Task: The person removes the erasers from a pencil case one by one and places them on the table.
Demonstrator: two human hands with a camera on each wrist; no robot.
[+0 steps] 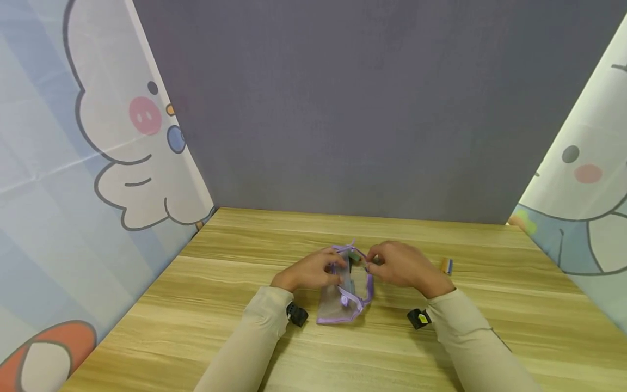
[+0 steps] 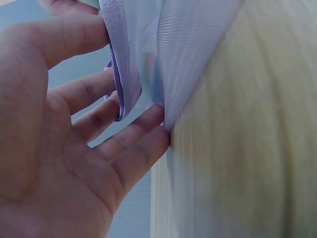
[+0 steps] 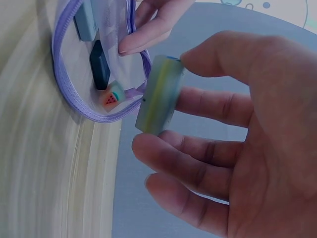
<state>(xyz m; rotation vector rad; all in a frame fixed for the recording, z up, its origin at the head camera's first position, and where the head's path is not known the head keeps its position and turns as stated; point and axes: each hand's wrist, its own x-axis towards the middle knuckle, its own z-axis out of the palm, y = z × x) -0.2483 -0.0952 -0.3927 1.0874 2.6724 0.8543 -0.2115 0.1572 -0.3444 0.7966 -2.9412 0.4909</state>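
A rectangular block, pale green with a yellow lengthwise stripe, is pinched between the thumb and fingers of the right hand. It is held up at the mouth of a see-through mesh pouch with purple zip edging; whether the rim is crossed cannot be told. The pouch's edge is gripped by the left hand, its lower two fingers touching the mesh near the table; how firmly it is gripped cannot be told. The pouch is held open on a wooden table with yellowish grain. Inside, a light blue block, a dark, angular block and a small pale block printed with a watermelon slice are seen. A small block striped orange, white and blue is seen on the table, beyond the right wrist. The table is backed by a plain grey panel and flanked by cartoon-printed sheets.
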